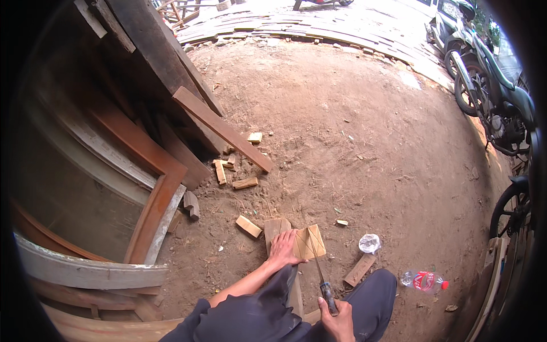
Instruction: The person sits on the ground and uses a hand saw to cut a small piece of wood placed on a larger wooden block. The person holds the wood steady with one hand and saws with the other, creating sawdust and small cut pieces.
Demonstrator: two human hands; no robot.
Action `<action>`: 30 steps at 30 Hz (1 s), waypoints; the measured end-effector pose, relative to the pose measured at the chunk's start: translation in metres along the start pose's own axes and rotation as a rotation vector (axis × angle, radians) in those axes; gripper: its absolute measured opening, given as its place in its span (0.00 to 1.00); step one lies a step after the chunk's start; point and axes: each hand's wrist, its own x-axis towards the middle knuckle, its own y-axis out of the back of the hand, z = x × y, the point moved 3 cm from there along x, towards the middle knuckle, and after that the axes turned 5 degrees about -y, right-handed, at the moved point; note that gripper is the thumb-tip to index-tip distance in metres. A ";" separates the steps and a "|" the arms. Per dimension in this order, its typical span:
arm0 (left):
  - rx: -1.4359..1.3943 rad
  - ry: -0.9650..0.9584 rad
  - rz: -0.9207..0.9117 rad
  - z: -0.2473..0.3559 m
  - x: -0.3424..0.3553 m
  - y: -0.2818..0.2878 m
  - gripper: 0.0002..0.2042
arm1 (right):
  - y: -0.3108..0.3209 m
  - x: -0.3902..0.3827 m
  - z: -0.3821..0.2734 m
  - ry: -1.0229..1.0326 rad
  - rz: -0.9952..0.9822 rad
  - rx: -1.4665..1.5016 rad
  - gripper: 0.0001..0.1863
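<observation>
A pale wooden block [317, 240] with dark lines drawn across its face lies on a brown board [276, 226] in front of me. My left hand [282, 249] bears down over the block's left part, fingers pointing away from me and thumb near its front edge, holding it against the board. From below, my right hand [339, 322] is wrapped round the dark handle of a handsaw [318, 270]. The narrow saw blade points away from me and lies across the block, to the right of my left hand. How deep the teeth sit cannot be made out.
Wood offcuts [248, 226] lie on the dirt, near a leaning plank [223, 130]. Window or door frames [154, 211] stack at left. At right are a clear plastic cup or bag [369, 243], a brown wood piece [360, 269], a plastic bottle [424, 281] and parked motorcycles [501, 108].
</observation>
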 end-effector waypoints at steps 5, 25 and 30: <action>0.017 0.011 0.020 0.001 0.002 -0.003 0.66 | 0.038 -0.014 -0.006 -0.092 -0.078 -0.031 0.28; 0.011 0.037 -0.015 0.000 0.009 -0.002 0.66 | 0.001 0.011 -0.003 -0.167 -0.125 -0.102 0.27; 0.041 0.042 -0.019 -0.005 0.003 -0.007 0.67 | 0.032 -0.009 -0.009 -0.213 -0.177 -0.098 0.27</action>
